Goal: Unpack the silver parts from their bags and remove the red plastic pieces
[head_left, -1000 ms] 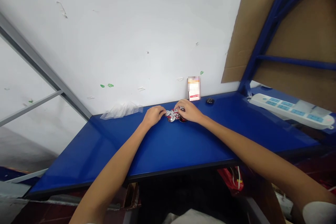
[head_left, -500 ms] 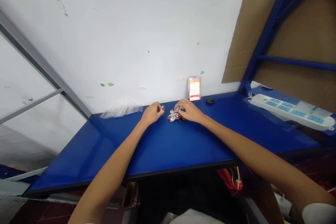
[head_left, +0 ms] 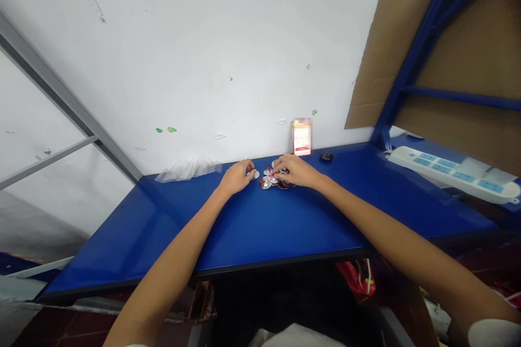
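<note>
Small round silvery discs with red parts lie in a loose pile [head_left: 266, 184] near the back of the blue table [head_left: 260, 227]; their exact kind is too small to make out. Just left of the pile, my left hand [head_left: 237, 178] pinches one silvery disc [head_left: 256, 174] between thumb and fingers, low over the tabletop. My right hand [head_left: 296, 171] reaches over the pile from the right with bent fingers. Its thumb and fingertips close on a disc with red on it at the top of the pile, and the hand covers part of the heap.
Clear plastic bags [head_left: 189, 169] lie at the back left. A lit phone [head_left: 302, 136] leans on the white wall behind the pile, with a small black object [head_left: 326, 156] beside it. At the right sits a white power strip [head_left: 451, 172] near a blue metal frame [head_left: 411, 59].
The disc at my left fingertips has turned flatter and come lower, and those fingers have loosened slightly. My right fingers have shifted over the pile, whose discs lie a little differently.
</note>
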Demonstrator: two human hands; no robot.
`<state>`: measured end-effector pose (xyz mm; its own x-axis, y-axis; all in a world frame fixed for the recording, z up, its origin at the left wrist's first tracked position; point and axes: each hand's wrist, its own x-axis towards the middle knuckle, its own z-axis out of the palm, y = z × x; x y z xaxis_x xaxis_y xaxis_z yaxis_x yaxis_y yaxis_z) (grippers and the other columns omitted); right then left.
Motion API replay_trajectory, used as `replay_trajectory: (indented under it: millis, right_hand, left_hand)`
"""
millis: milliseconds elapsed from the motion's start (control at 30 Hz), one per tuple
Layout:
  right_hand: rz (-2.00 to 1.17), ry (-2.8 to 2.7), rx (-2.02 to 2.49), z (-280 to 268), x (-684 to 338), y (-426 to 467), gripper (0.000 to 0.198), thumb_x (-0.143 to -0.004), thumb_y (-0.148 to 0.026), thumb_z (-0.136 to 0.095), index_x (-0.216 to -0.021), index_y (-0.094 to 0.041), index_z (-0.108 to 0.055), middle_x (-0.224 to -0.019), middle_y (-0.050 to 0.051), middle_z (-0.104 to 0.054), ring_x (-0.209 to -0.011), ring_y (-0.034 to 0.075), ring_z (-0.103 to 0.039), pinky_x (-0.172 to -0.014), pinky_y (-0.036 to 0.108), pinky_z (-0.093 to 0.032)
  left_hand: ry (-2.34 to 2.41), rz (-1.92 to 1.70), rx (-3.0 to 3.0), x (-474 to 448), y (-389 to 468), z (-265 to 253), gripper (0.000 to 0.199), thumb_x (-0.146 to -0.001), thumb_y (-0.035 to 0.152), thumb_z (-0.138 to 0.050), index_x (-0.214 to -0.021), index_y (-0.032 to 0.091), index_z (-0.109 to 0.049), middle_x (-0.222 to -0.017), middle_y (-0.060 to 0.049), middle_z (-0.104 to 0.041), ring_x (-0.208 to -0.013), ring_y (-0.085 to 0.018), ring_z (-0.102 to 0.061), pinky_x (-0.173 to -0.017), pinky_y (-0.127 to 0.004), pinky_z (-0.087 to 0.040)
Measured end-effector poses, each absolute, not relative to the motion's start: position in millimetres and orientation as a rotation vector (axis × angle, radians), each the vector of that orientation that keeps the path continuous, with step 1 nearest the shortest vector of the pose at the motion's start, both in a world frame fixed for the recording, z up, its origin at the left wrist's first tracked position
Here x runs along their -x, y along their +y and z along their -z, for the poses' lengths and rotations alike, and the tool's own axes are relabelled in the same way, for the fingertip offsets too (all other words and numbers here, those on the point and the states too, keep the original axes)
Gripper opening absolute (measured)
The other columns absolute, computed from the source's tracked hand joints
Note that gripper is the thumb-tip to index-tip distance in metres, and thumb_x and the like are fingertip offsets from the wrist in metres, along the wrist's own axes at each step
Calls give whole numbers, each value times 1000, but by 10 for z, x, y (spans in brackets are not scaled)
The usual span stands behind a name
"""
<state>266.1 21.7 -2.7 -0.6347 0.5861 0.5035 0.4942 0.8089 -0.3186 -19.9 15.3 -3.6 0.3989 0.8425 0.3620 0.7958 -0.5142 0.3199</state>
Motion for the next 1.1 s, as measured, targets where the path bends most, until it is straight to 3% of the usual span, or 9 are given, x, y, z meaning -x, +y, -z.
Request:
replay_trajectory:
  millis: [367,600,733,1100]
  right_hand:
    - [-308,-2403,773,57,-2638,184,20,-100,-32,-72,-114,-34,-85,-119,7,-76,-117,29,-66,-101,45,-54]
    - [-336,-2406,732,47,-2617,175,12,-95,-32,-78,-104,-34,-86,-117,6,-76,-115,29,-67,-102,46,-54]
    - [-337,-2378,728,57,-2607,181,13,-99,-29,-72,-104,-31,-84,-117,7,-76,-116,29,-67,-101,46,-54]
    - [-406,-2128,740,-2,-2517,128,9,-100,-23,-70,-99,-24,-79,-101,5,-77,-96,24,-71,-89,37,-53]
  left_hand:
    - [1413,-844,-2639,50,-11,-90,15,-100,24,-55,-106,25,-69,-103,-5,-75,-85,-23,-68,-78,-36,-50]
    - [1427,-833,-2656,78,13,-101,14,-100,23,-55,-101,24,-68,-99,-5,-74,-81,-23,-66,-74,-36,-46]
    - [1442,-834,-2652,103,13,-130,16,-101,23,-53,-99,24,-69,-98,-6,-74,-84,-24,-67,-76,-36,-47]
    - [1270,-934,-2398,16,-3,-150,20,-98,32,-58,-98,22,-75,-91,-3,-77,-79,-20,-68,-79,-33,-52]
